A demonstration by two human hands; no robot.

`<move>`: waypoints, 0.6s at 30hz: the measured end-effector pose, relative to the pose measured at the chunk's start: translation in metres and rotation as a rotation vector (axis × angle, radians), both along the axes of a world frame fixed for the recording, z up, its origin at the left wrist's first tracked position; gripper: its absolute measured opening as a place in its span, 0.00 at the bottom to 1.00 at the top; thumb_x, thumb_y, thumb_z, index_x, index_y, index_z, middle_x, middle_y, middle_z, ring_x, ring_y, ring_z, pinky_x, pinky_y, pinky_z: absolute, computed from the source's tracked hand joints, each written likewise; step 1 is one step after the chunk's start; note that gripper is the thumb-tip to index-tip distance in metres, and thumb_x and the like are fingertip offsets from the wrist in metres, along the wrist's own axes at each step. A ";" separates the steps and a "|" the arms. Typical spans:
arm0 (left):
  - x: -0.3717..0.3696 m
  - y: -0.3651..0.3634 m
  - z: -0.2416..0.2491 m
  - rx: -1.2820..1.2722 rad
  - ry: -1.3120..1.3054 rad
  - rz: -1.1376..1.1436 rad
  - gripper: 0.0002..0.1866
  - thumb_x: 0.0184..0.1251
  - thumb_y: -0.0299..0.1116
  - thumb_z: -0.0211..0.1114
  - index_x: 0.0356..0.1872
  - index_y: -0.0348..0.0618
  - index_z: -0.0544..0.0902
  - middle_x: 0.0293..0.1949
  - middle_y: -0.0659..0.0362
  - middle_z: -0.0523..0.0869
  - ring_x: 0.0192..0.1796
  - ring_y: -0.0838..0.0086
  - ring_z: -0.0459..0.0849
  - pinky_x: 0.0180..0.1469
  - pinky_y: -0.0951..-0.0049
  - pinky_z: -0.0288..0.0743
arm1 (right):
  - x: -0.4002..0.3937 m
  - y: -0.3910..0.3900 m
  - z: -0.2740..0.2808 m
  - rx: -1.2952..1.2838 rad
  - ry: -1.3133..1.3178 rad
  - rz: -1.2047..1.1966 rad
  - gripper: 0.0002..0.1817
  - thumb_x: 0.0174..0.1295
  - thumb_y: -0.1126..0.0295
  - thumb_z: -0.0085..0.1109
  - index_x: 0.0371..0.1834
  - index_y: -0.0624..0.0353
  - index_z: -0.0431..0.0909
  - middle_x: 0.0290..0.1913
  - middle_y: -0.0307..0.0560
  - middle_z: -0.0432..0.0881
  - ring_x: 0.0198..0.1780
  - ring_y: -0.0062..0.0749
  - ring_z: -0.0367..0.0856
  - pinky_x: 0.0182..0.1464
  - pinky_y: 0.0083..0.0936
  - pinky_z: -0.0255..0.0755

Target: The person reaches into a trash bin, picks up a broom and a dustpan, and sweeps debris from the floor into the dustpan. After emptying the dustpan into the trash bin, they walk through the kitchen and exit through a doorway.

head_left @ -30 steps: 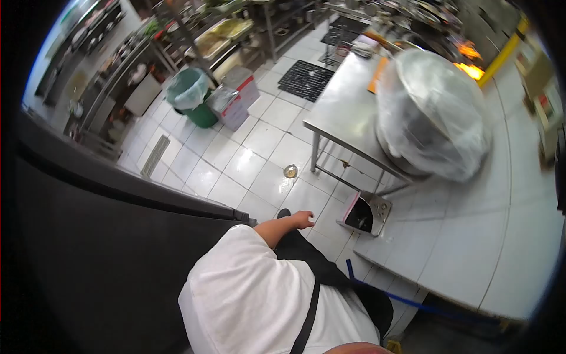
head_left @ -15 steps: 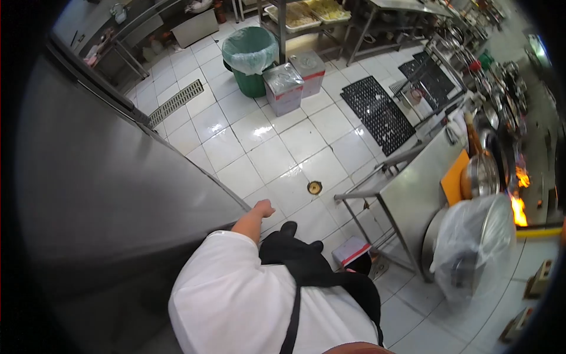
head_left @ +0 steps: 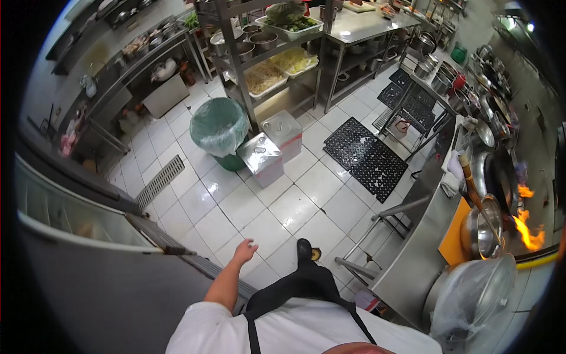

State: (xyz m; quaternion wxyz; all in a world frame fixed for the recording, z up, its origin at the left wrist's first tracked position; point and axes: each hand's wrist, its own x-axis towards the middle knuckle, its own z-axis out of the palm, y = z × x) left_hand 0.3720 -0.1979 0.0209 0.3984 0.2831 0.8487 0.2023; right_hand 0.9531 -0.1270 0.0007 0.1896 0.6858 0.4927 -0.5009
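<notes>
My left hand point(head_left: 246, 251) hangs in front of me over the white tiled floor point(head_left: 289, 209), its fingers loosely bent and apart. I see nothing in it. To its left is a grey metal cabinet point(head_left: 88, 283) with a glass-like panel along its top. My right hand is out of view. Ahead of the left hand stands a green bin point(head_left: 231, 161) with a clear liner, beside two square metal tins point(head_left: 263, 160).
On my right, a steel table point(head_left: 407, 280) stands near a plastic-covered pot point(head_left: 471, 304), a metal bowl point(head_left: 484, 227) and open flames point(head_left: 529, 233). A black rubber mat point(head_left: 365, 162) lies ahead. A shelf rack holds trays of shredded food point(head_left: 293, 62). A drain grate point(head_left: 160, 182) is on the left.
My view has tilted up and moved forward, showing more of the rack. My left hand has swung out from beside the cabinet, its fingers loosening. One black shoe now reaches forward.
</notes>
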 end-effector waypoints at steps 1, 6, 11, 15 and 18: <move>-0.011 -0.010 0.004 -0.050 -0.018 0.040 0.27 0.58 0.49 0.65 0.55 0.44 0.76 0.46 0.48 0.84 0.51 0.58 0.82 0.54 0.63 0.74 | -0.017 0.014 -0.001 -0.019 0.003 0.020 0.18 0.57 0.58 0.62 0.44 0.60 0.78 0.35 0.47 0.81 0.37 0.35 0.80 0.42 0.31 0.73; -0.055 -0.092 -0.044 -0.184 -0.113 0.358 0.27 0.55 0.48 0.67 0.53 0.42 0.78 0.49 0.45 0.82 0.54 0.57 0.80 0.55 0.64 0.73 | -0.152 0.079 -0.021 0.039 0.101 0.009 0.16 0.57 0.59 0.60 0.40 0.61 0.80 0.34 0.47 0.81 0.37 0.37 0.80 0.42 0.32 0.73; -0.086 -0.140 -0.023 -0.336 -0.162 0.462 0.27 0.54 0.46 0.70 0.50 0.38 0.79 0.49 0.46 0.82 0.54 0.58 0.80 0.56 0.64 0.72 | -0.307 0.187 -0.022 0.012 0.279 -0.391 0.11 0.64 0.61 0.55 0.42 0.56 0.75 0.30 0.42 0.78 0.32 0.29 0.78 0.30 0.28 0.71; -0.150 -0.162 -0.056 -0.358 -0.184 0.426 0.27 0.55 0.46 0.69 0.52 0.38 0.78 0.50 0.47 0.82 0.55 0.57 0.79 0.57 0.63 0.72 | -0.404 0.248 -0.012 0.152 0.332 -0.209 0.13 0.64 0.61 0.54 0.46 0.56 0.73 0.33 0.44 0.79 0.29 0.28 0.78 0.28 0.26 0.71; -0.223 -0.166 -0.098 -0.333 -0.168 0.381 0.29 0.55 0.46 0.68 0.53 0.36 0.77 0.52 0.45 0.81 0.56 0.56 0.79 0.58 0.62 0.71 | -0.472 0.253 0.022 0.195 0.298 -0.252 0.14 0.64 0.60 0.55 0.47 0.56 0.73 0.33 0.44 0.79 0.30 0.29 0.79 0.26 0.25 0.71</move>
